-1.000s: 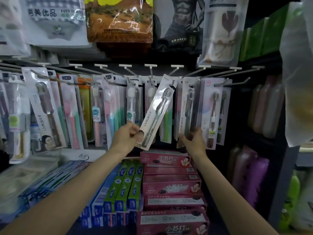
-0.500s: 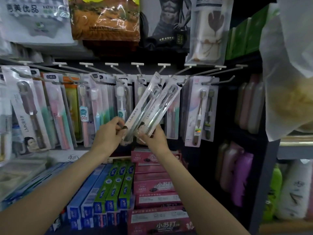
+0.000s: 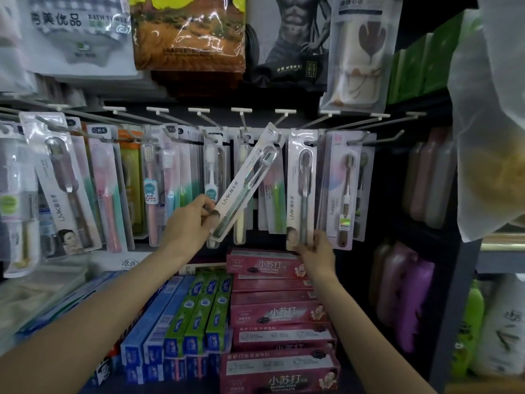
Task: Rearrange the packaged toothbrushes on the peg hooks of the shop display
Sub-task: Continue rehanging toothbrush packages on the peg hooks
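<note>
1. The left hand (image 3: pixel 189 220) grips the lower end of a tilted pack (image 3: pixel 244 184), fingers and thumb curled round its bottom edge. The pack is a white LMK toothbrush card that leans up and to the right from the hand, so that nearly all of it lies above and right of the fingers.
2. The top of the tilted pack reaches the peg hooks (image 3: pixel 241 120) in the middle of the row. Whether its hang hole sits on a hook cannot be told.
3. The right hand (image 3: pixel 318 250) pinches the bottom of an upright pack (image 3: pixel 301 191), fingers wrapped round its lower right corner. This second LMK card stands straight above the hand, with its hang hole at the top just by a hook; whether it hangs on that hook cannot be told.
4. The two packs are apart, with green and pink toothbrush packs (image 3: pixel 274 200) hanging between and behind them.
5. Just right of the upright pack hangs a brown-brush pack (image 3: pixel 343 191), close to the right hand's knuckles.
6. More toothbrush packs hang along the hooks to the left, among them a large LMK card (image 3: pixel 61 183) tilted the other way.
7. Below both hands lie toothpaste boxes: red ones (image 3: pixel 272 317) under the right forearm, green ones (image 3: pixel 204 311) and blue ones (image 3: pixel 159 322) between the arms.
8. Bagged towels (image 3: pixel 187 32) hang above the hooks.
</note>
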A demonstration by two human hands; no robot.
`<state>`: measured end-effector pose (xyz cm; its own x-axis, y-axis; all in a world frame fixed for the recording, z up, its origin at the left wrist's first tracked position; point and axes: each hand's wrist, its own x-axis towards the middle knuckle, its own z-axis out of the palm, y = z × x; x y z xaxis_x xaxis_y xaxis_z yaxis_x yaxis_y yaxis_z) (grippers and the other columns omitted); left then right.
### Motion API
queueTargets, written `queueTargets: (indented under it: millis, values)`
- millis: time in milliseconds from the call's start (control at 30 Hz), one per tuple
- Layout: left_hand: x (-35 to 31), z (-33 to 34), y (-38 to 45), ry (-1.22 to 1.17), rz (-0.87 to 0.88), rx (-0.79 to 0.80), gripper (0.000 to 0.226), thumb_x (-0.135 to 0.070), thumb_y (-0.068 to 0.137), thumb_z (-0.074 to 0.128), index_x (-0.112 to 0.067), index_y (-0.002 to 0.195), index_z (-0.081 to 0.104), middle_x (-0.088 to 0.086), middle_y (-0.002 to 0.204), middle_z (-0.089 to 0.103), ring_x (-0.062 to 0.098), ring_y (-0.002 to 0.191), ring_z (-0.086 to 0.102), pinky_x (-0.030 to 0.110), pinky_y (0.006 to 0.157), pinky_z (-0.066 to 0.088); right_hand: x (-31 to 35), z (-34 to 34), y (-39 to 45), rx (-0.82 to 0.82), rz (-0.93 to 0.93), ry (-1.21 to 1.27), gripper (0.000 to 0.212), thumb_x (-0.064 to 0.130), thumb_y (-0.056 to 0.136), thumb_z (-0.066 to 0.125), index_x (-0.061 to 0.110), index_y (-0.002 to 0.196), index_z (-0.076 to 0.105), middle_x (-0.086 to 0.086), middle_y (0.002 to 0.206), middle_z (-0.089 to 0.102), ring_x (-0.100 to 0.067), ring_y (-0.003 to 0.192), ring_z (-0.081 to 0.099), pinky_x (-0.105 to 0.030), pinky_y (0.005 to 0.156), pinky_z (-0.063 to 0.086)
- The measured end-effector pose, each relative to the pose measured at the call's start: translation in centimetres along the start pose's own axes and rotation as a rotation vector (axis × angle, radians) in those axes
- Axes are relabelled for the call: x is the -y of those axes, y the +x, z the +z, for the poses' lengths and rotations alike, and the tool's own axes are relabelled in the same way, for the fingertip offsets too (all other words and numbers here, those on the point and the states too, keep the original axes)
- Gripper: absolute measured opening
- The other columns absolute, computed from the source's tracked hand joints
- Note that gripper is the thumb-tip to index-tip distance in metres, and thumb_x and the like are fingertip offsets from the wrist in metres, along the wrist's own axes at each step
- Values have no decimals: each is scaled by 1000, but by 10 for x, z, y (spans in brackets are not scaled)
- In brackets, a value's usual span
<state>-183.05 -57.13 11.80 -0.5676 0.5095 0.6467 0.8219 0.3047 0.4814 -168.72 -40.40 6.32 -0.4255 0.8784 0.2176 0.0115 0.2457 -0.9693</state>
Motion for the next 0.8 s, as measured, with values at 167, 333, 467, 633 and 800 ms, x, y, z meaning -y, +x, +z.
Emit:
queueTargets:
  millis: [167,333,467,633,800]
  values:
    - [-3,8,-3,-20,12,4,12,-9,90,57,-10,101,53,-2,88,57,18,79,57,28,67,45,-12,-16,5,-35,5,-5,18,7,89,57,5,107,54,-17,99,63,-30,92,62,-44,89,50]
    - [-2,7,-3,-6,11,1,12,-10,90,56,-11,102,52,0,90,59,19,79,58,29,67,47,-14,-17,6,-97,27,71,16,10,89,59,14,101,50,-11,100,63,-29,94,63,-43,90,50]
    - [3,-1,-1,3,36,-14,9,-10,90,56,-13,98,52,3,93,65,21,80,62,40,71,54,-27,-8,1,-28,239,11,31,21,87,63,2,110,55,-14,98,67,-28,86,66,-38,81,54]
    - [5,-9,1,58,94,-67,8,-9,90,56,-13,96,52,5,94,66,20,79,61,40,70,53,-4,17,-12,185,38,-35,20,14,89,60,2,105,61,-6,95,65,-17,85,63,-26,83,49]
    - [-2,-12,-5,-6,84,-25,9,-8,89,57,-14,94,53,-1,88,62,19,80,61,36,72,53,45,42,-9,272,-174,217,33,24,88,61,11,117,52,0,115,57,-13,106,54,-25,95,42]
